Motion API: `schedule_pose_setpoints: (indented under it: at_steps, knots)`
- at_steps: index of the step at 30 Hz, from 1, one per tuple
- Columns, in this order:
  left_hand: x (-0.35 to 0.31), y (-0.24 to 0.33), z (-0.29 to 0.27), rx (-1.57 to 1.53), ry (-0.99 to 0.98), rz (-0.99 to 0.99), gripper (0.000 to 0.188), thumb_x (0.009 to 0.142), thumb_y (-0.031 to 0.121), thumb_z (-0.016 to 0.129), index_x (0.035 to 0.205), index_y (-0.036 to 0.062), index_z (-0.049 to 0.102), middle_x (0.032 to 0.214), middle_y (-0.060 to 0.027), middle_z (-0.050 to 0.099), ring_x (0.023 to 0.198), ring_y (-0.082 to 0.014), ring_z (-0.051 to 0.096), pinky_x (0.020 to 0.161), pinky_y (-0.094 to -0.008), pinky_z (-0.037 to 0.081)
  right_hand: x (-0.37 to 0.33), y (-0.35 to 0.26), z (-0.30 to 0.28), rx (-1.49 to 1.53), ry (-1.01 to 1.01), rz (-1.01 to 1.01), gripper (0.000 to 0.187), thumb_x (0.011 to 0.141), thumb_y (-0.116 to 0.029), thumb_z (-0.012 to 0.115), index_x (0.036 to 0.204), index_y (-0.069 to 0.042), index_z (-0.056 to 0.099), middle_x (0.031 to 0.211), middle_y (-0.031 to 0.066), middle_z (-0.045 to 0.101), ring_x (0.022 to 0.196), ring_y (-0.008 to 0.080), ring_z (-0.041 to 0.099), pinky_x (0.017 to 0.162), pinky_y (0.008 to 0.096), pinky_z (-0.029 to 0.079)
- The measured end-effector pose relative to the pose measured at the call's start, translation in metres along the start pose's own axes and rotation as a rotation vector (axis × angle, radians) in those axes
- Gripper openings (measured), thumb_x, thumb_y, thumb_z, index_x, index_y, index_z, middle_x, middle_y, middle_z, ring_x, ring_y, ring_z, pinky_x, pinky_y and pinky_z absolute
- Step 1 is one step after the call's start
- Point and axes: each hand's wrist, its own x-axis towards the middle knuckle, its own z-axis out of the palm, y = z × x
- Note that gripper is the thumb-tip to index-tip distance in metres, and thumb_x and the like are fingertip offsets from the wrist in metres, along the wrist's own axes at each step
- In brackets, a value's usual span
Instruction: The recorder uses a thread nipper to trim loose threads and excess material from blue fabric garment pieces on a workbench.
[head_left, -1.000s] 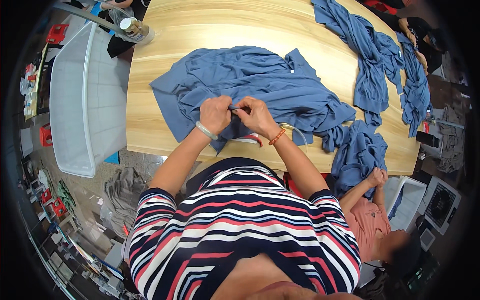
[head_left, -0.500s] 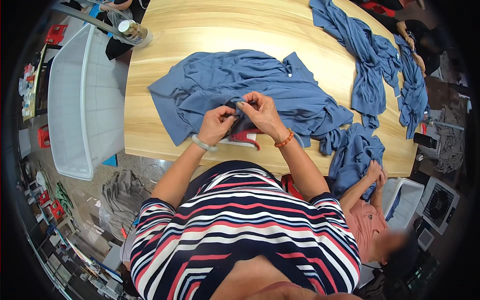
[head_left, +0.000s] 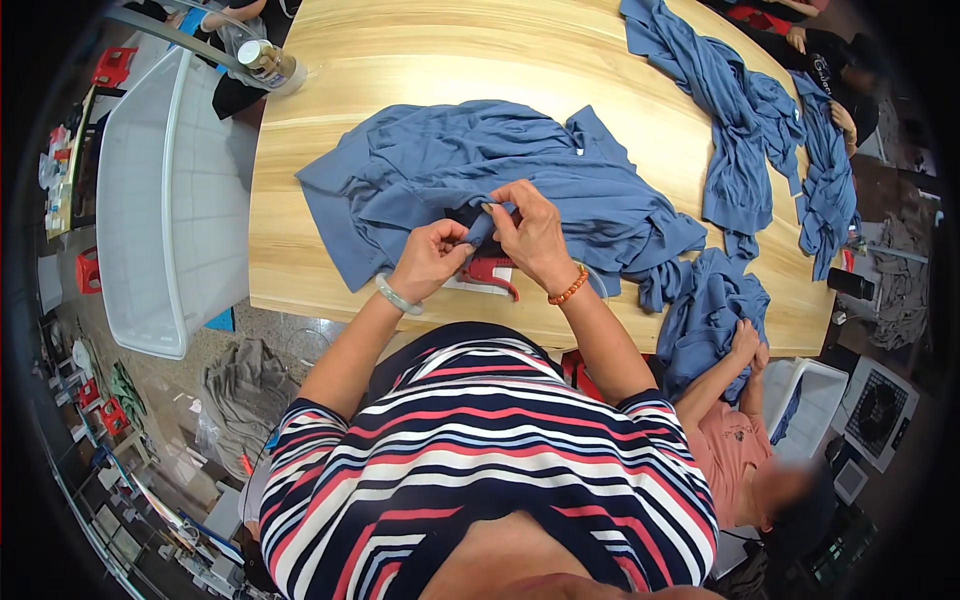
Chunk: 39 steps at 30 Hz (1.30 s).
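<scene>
A blue knit garment (head_left: 520, 150) lies rumpled across the wooden table in front of me. Its near edge is pinched up between my two hands. My left hand (head_left: 432, 260), with a pale bangle at the wrist, closes thumb and finger on a fold of the fabric. Just to its right, my right hand (head_left: 530, 235), wearing an orange bead bracelet, grips the same edge slightly higher. A dark patch of cloth shows beneath the fold. Under my hands, a red tool with a curved handle (head_left: 495, 275) lies on something white by the table's near edge.
A large white tub (head_left: 180, 200) stands left of the table (head_left: 400, 60). A lidded jar (head_left: 268, 62) sits at the far left corner. More blue garments (head_left: 735, 130) lie to the right, where a co-worker's hands (head_left: 750, 345) hold one. Grey cloth (head_left: 245, 390) lies on the floor.
Both hands have shifted slightly, and the pinched edge is now turned so that a blue fold shows between my fingertips. A co-worker at the far right has moved.
</scene>
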Motion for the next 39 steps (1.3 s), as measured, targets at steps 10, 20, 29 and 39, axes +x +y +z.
schedule_pose_setpoints:
  at_steps: [10,20,29,39]
  knots:
    - [-0.004,0.032,0.012,-0.193,-0.013,0.095,0.007,0.09,0.002,0.058,0.097,-0.0001,0.06,0.081,0.0037,0.058,0.068,-0.001,0.05,0.06,-0.0175,0.042,-0.006,-0.015,-0.009,0.305,-0.189,0.232,0.008,0.088,-0.004,0.06,0.094,0.002,0.06,0.084,0.0041,0.06,0.066,0.0099,0.061,0.056,0.0217,0.048]
    - [0.003,0.018,0.016,-0.05,0.101,0.177,0.005,0.089,0.006,0.06,0.089,0.0008,0.059,0.073,0.0046,0.054,0.065,-0.0003,0.045,0.055,-0.0172,0.037,-0.01,-0.009,-0.022,0.307,-0.241,0.129,0.007,0.087,-0.002,0.059,0.092,0.003,0.061,0.086,0.0021,0.057,0.074,0.0057,0.056,0.065,0.0196,0.046]
    - [0.0,0.018,0.011,-0.027,0.177,0.173,0.002,0.088,0.003,0.06,0.088,0.0007,0.059,0.079,0.0044,0.057,0.07,-0.0014,0.049,0.062,-0.0167,0.04,-0.003,-0.005,-0.019,0.296,-0.273,-0.07,0.016,0.077,-0.005,0.067,0.091,0.001,0.062,0.079,0.0115,0.058,0.068,0.0229,0.059,0.062,0.0312,0.047]
    - [0.009,0.03,0.024,0.266,0.314,0.466,0.037,0.077,-0.005,0.064,0.111,0.003,0.053,0.116,-0.0056,0.052,0.071,-0.0069,0.053,0.063,-0.0191,0.045,-0.004,-0.002,-0.024,0.134,-0.185,-0.247,0.017,0.076,-0.001,0.068,0.092,0.0,0.062,0.082,0.0148,0.058,0.076,0.0325,0.06,0.065,0.0366,0.048]
